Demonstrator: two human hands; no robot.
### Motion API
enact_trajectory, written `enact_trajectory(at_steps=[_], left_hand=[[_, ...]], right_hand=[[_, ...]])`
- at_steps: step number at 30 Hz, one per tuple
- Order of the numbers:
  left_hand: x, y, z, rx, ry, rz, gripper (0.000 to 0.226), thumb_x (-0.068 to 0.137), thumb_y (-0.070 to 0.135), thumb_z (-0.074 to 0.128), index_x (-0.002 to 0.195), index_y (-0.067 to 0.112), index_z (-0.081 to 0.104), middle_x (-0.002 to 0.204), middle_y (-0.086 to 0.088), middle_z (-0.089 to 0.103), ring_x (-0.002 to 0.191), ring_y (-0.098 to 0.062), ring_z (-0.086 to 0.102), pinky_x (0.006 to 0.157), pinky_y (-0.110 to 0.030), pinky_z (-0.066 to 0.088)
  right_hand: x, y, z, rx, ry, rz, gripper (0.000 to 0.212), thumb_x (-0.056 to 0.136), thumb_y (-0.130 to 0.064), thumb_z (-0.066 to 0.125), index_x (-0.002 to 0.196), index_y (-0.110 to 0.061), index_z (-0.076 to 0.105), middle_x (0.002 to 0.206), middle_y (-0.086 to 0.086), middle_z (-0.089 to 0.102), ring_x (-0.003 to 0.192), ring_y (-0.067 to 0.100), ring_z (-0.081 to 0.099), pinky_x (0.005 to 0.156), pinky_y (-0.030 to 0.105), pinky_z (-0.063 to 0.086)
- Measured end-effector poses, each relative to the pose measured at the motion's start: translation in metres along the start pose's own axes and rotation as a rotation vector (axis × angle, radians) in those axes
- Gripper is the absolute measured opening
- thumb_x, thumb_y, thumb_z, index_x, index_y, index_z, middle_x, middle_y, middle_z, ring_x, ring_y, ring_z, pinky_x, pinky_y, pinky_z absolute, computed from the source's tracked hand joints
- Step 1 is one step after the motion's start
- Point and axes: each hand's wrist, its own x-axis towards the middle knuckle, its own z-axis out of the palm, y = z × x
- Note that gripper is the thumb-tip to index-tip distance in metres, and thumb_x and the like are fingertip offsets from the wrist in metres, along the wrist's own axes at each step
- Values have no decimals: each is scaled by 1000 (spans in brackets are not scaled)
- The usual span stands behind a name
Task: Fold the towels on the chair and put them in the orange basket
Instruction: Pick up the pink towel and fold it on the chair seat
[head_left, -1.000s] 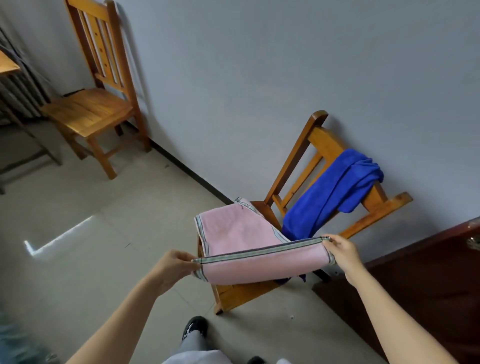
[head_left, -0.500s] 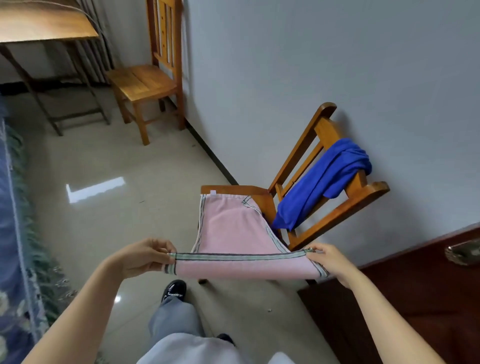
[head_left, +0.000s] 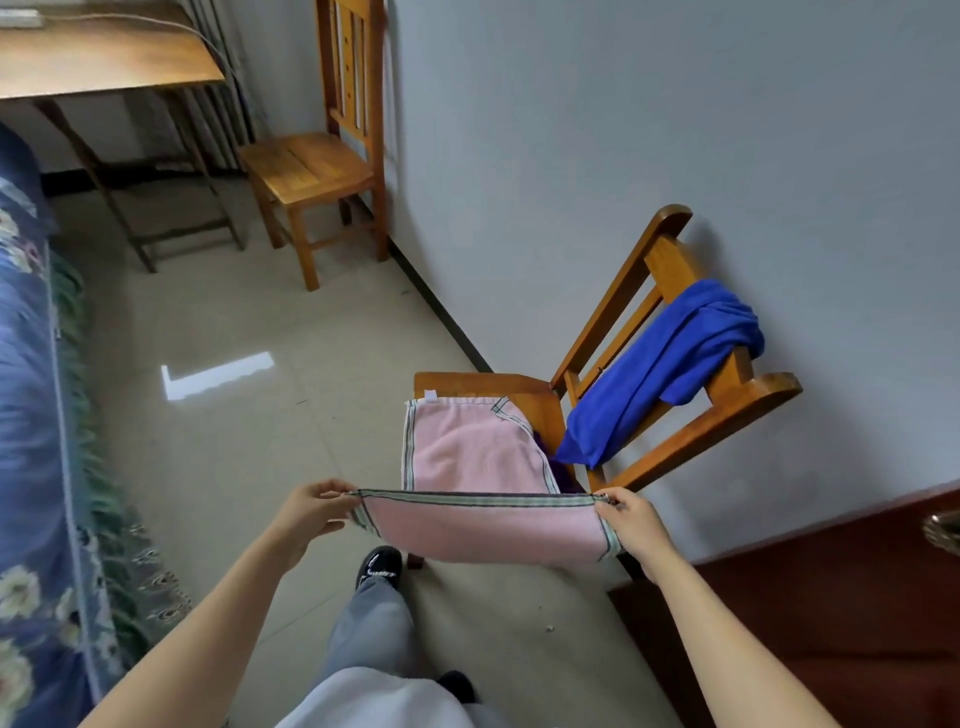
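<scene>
Compared with a second back, the striped hem of the pink towel has been pulled out wider and tauter, and it's been drawn towards the body, off the front edge of the chair. Its far half is now laid pretty flat on the seat, reaching the seat's back edge. The left hand is pinched on one hem corner, and the right hand is pinched on the other. So the towel looks to be getting straightened for a fold, and nothing's actually folded yet.

The blue towel is draped over the chair back, untouched.

The orange basket can't be seen anywhere in the shot. A dark purple scrap is tucked between the two towels. It could be a third one, but that can't be told. The seat's front edge is covered by the hanging flap.
</scene>
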Motion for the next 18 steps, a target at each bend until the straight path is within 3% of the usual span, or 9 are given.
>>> enact_trajectory(at_steps=[3, 7, 12, 16, 18], left_hand=[[20, 0, -2, -18, 35, -25, 18, 85, -3, 58, 75, 11, 59, 67, -5, 59, 63, -17, 49, 61, -24, 38], [56, 7, -5, -66, 61, -57, 12, 86, 1, 59, 84, 12, 63, 79, -8, 61, 66, -17, 49, 62, -25, 39], [123, 24, -9, -91, 75, -114, 16, 87, 4, 60, 101, 9, 63, 88, -12, 60, 68, -17, 50, 63, -24, 40], [166, 42, -7, -113, 106, -168, 5, 86, 4, 62, 90, 7, 62, 75, -8, 57, 65, -16, 48, 61, -24, 38], [186, 51, -6, -114, 105, -195, 11, 85, 4, 63, 77, 10, 60, 69, -7, 53, 62, -15, 45, 58, -24, 36]], right_hand=[[17, -12, 6, 9, -3, -3, 13, 92, -5, 49, 98, -12, 60, 98, 10, 63, 93, 24, 60, 77, 31, 49], [50, -29, 17, -17, 30, 12, 17, 91, -3, 51, 104, -7, 62, 101, 12, 64, 92, 23, 59, 72, 26, 48], [98, -56, 35, -93, 86, 80, 22, 91, -4, 51, 110, -2, 62, 105, 13, 64, 100, 26, 58, 83, 31, 44], [133, -78, 48, -97, 134, 134, 21, 93, -4, 47, 108, -1, 61, 99, 11, 60, 93, 23, 53, 77, 28, 39], [151, -85, 56, -105, 148, 162, 18, 93, -5, 46, 105, -5, 59, 102, 13, 61, 95, 27, 54, 77, 31, 43]])
